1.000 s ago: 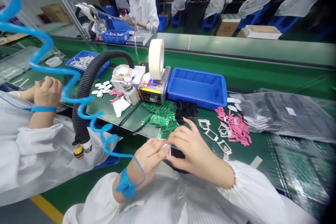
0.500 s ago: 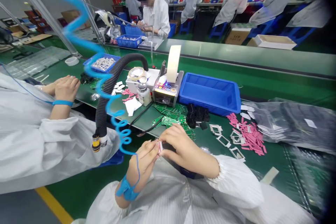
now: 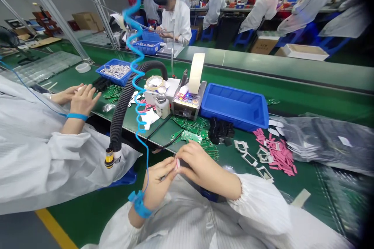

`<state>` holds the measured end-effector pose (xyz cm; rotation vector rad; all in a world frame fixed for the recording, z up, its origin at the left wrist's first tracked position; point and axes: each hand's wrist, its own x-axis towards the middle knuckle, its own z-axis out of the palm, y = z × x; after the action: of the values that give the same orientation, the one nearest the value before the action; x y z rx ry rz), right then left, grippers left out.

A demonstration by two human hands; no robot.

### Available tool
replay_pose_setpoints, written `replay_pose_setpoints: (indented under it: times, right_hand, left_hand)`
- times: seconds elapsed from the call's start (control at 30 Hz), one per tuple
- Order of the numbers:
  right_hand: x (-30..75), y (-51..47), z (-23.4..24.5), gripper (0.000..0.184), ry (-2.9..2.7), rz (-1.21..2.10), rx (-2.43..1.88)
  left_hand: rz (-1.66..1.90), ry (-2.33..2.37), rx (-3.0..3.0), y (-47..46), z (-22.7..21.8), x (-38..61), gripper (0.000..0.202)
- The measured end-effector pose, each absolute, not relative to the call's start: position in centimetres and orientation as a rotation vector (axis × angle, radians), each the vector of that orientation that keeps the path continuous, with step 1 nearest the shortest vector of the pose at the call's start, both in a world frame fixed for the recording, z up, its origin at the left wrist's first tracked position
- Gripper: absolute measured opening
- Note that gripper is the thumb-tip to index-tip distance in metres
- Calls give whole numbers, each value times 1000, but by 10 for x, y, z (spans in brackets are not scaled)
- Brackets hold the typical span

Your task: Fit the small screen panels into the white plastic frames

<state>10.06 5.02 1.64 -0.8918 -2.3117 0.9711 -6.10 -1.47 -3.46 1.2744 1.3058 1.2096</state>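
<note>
My left hand (image 3: 159,181) and my right hand (image 3: 200,165) meet at the near edge of the green bench, fingertips pinched together on a small pink-and-white part (image 3: 177,163) over a dark piece. A blue wrist strap (image 3: 139,204) with a coiled blue cord (image 3: 134,66) is on my left wrist. Just beyond my hands lie green circuit boards (image 3: 191,134), black parts (image 3: 220,129), white frames (image 3: 251,155) and pink strips (image 3: 277,153).
A tape dispenser (image 3: 189,99) with a white roll, a small bottle (image 3: 161,105) and an empty blue bin (image 3: 235,106) stand behind. A black hose (image 3: 121,109) arches at left. A co-worker's hands (image 3: 78,99) rest on the bench to my left. Grey bags (image 3: 327,136) lie right.
The view has swung left and tilted up. My hands have stayed together on the small part, shifting slightly. The co-worker's hand at left has opened flat on the bench.
</note>
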Motion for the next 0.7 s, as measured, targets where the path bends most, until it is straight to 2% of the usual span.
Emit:
replay_pose_setpoints:
  times: [0.1,0.2,0.23,0.4,0.53,0.7]
  right_hand:
    - [97,71,7,22,-1748,1400,-1080]
    - [100,105,-8,20,-1319,1468,-1281]
    - [101,116,-13,22,-1194,1492,-1335]
    - [95,153,-28,26,-712,1613,-1466]
    - [79,162,-27,30,-516,1635,-1469]
    - [70,171,-19,31,-437,1623,-1439]
  left_hand:
    - [1256,1248,786,-15,-60,-73,25]
    - [1430,1035,200,-18,-96,-100,20]
    - [1454,1021,151,-20,-108,-113,19]
    - [1650,896,-16,-35,-142,-183,43]
    - [1766,791,-68,-47,-145,-208,42]
    - [1749,490,-129,-47,-145,-209,43]
